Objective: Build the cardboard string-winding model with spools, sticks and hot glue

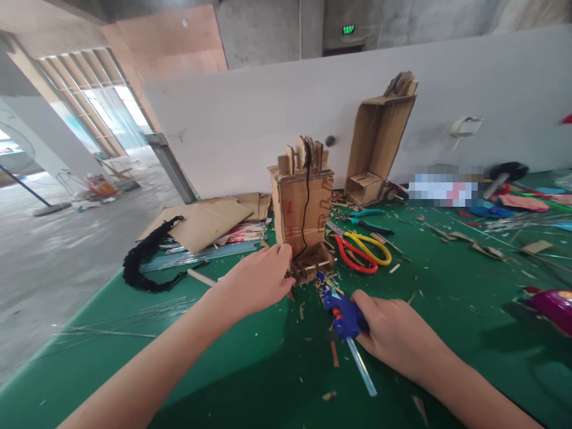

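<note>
A blue hot glue gun (342, 310) is gripped in my right hand (386, 325), a clear glue stick (361, 366) poking out of its back end. Its nozzle sits close to the low front part of an upright cardboard model (292, 205). My left hand (263, 274) has its fingers closed at the lower left corner of that model. A black cord (306, 208) hangs down the model's face from a round cardboard wheel (306, 152) on top. A thin stick (316, 266) crosses the model's low front tray.
Red-and-yellow-handled scissors (361, 253) and teal-handled pliers (369, 225) lie right of the model. Another open cardboard frame (384, 137) leans on the white partition (250, 113). Cardboard sheets (205, 220) and a black fuzzy strip (138, 268) lie left. Scraps litter the green table (250, 369).
</note>
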`<state>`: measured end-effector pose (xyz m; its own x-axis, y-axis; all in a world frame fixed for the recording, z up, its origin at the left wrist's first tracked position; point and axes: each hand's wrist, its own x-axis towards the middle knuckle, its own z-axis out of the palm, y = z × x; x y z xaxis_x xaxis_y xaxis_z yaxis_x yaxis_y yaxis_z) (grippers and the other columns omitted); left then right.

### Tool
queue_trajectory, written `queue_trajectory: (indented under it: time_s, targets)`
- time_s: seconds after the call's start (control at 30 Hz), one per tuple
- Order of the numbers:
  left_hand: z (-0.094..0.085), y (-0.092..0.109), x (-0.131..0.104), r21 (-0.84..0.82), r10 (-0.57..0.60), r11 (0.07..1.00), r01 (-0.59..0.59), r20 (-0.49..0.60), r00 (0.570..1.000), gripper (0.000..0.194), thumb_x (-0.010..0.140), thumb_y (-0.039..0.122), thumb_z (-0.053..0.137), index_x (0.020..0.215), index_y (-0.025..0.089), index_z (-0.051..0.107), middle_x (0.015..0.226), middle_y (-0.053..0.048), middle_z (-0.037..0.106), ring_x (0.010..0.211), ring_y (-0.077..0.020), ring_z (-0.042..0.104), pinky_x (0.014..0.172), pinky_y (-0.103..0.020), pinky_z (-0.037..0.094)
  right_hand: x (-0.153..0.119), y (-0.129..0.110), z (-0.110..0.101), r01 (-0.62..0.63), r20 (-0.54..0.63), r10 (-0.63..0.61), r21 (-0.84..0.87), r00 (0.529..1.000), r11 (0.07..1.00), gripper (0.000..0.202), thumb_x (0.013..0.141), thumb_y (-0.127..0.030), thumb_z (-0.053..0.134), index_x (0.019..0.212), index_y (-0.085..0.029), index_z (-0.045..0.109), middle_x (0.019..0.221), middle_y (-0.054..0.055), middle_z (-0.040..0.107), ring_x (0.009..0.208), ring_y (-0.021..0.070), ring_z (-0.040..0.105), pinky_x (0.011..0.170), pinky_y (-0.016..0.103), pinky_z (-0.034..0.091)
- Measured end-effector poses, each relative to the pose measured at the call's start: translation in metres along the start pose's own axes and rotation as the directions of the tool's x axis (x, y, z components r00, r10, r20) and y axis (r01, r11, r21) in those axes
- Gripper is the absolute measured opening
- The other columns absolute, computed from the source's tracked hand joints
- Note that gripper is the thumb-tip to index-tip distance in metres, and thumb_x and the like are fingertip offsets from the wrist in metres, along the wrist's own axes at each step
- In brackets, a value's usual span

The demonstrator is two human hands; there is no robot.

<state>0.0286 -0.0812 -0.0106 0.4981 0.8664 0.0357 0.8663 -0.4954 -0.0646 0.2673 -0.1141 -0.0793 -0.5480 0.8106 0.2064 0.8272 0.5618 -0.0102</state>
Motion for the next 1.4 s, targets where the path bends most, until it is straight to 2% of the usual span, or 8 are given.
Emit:
queue_trajectory:
  time_s: [0.1, 0.47, 0.8, 1.03, 1.2, 1.4]
  targets:
    - [0.002, -0.003, 0.000, -0.025, -0.013, 1.000, 0.014, 0.034, 0.999, 0.013, 0.088, 0.029, 0.045, 0.094, 0.017, 0.045, 0.087, -0.005, 0.059, 0.074, -0.0185, 0.061, 0.059, -0.029, 0.044, 0.001, -0.001, 0.000, 0.002, 0.012, -0.002, 0.002, 1.000, 1.000, 0.013, 0.079, -0.020, 0.053, 0.079, -0.021, 0.041, 0.063, 0.001, 0.064, 0.050, 0.0207, 0.062, 0.045, 0.026, 0.016]
    - [0.001, 0.005, -0.002, 0.059, -0.004, 0.998, 0.002, 0.032, 0.999, 0.018, 0.087, 0.027, 0.050, 0.100, 0.016, 0.045, 0.099, -0.007, 0.055, 0.074, -0.0195, 0.061, 0.059, -0.029, 0.046, 0.003, -0.003, -0.001, 0.057, 0.008, -0.057, -0.016, 0.998, 0.998, 0.014, 0.077, -0.019, 0.053, 0.078, -0.022, 0.040, 0.061, -0.001, 0.063, 0.048, 0.0186, 0.060, 0.044, 0.028, 0.014]
    - [0.006, 0.004, -0.001, 0.106, 0.018, 0.994, -0.020, 0.018, 1.000, 0.019, 0.087, 0.028, 0.051, 0.100, 0.015, 0.044, 0.099, -0.008, 0.054, 0.072, -0.0182, 0.062, 0.057, -0.028, 0.046, 0.002, -0.001, 0.002, 0.001, -0.003, -0.001, -0.003, 1.000, 1.000, 0.013, 0.079, -0.020, 0.053, 0.077, -0.021, 0.040, 0.061, 0.000, 0.063, 0.048, 0.0195, 0.061, 0.044, 0.027, 0.016]
    - [0.007, 0.008, -0.001, 0.155, -0.012, 0.988, 0.006, 0.038, 0.999, 0.024, 0.087, 0.029, 0.053, 0.102, 0.014, 0.044, 0.106, -0.012, 0.052, 0.073, -0.0180, 0.063, 0.060, -0.027, 0.048, 0.003, -0.003, 0.000, 0.042, 0.017, -0.042, -0.014, 0.999, 0.999, 0.014, 0.077, -0.020, 0.055, 0.077, -0.021, 0.041, 0.062, 0.001, 0.064, 0.049, 0.0203, 0.061, 0.044, 0.028, 0.015]
    - [0.008, 0.010, -0.001, 0.193, -0.015, 0.981, 0.007, 0.039, 0.999, 0.026, 0.085, 0.028, 0.055, 0.103, 0.013, 0.043, 0.106, -0.012, 0.051, 0.074, -0.0180, 0.063, 0.060, -0.026, 0.048, 0.003, -0.002, 0.000, 0.018, 0.017, -0.018, -0.008, 1.000, 1.000, 0.012, 0.078, -0.020, 0.054, 0.078, -0.021, 0.042, 0.063, 0.001, 0.064, 0.049, 0.0216, 0.062, 0.044, 0.028, 0.015]
    - [0.010, 0.012, -0.001, 0.223, -0.006, 0.975, 0.001, 0.023, 1.000, 0.022, 0.085, 0.020, 0.051, 0.104, 0.014, 0.043, 0.102, -0.010, 0.052, 0.071, -0.0192, 0.063, 0.056, -0.028, 0.048, 0.001, -0.001, 0.000, -0.003, 0.027, 0.003, 0.011, 1.000, 1.000, 0.013, 0.078, -0.019, 0.053, 0.077, -0.021, 0.041, 0.063, 0.002, 0.064, 0.050, 0.0210, 0.062, 0.044, 0.027, 0.017]
